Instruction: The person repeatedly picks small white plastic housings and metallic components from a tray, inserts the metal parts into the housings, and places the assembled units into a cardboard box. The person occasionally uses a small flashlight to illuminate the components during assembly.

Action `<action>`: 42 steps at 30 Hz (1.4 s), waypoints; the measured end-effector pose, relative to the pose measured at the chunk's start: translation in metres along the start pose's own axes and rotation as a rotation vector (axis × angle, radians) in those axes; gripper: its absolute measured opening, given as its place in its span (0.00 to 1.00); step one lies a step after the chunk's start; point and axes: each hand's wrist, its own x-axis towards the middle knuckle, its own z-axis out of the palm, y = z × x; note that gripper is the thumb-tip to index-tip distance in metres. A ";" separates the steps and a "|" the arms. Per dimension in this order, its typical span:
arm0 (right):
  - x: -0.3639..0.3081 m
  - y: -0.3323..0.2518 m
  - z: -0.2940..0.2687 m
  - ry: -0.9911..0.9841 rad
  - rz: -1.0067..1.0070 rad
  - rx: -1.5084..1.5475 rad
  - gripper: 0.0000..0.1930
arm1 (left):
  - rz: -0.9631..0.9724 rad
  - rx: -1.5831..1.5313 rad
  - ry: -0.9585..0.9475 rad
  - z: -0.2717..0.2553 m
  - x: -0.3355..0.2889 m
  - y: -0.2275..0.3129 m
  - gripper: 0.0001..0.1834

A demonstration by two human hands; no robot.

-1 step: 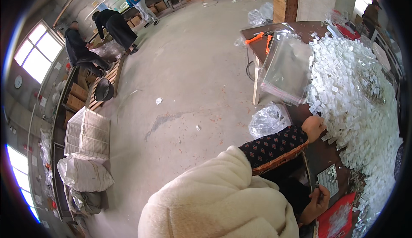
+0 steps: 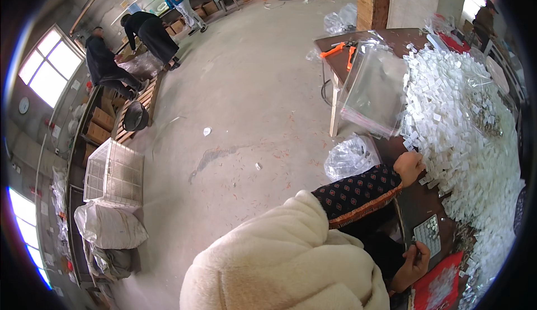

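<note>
A small grey studded card (image 2: 428, 234) is pinched by the right hand (image 2: 413, 266) at the near table edge. The left hand (image 2: 409, 167), loosely curled, is rested against the heaped white packets (image 2: 464, 125).

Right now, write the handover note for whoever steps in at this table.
Left hand: at the edge of the white pile, grip unclear.
Right hand: fingers at the grey tray, grip unclear.
Red sheet lies beside the tray; clear bags lie further along the table.
Done: tray seems to hold rows of small pieces.
Left: the large pile lies loose.
</note>
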 end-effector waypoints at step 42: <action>0.019 -0.020 0.005 -0.148 -0.099 0.723 0.08 | -0.279 -1.104 -0.866 -0.029 -0.096 0.089 0.13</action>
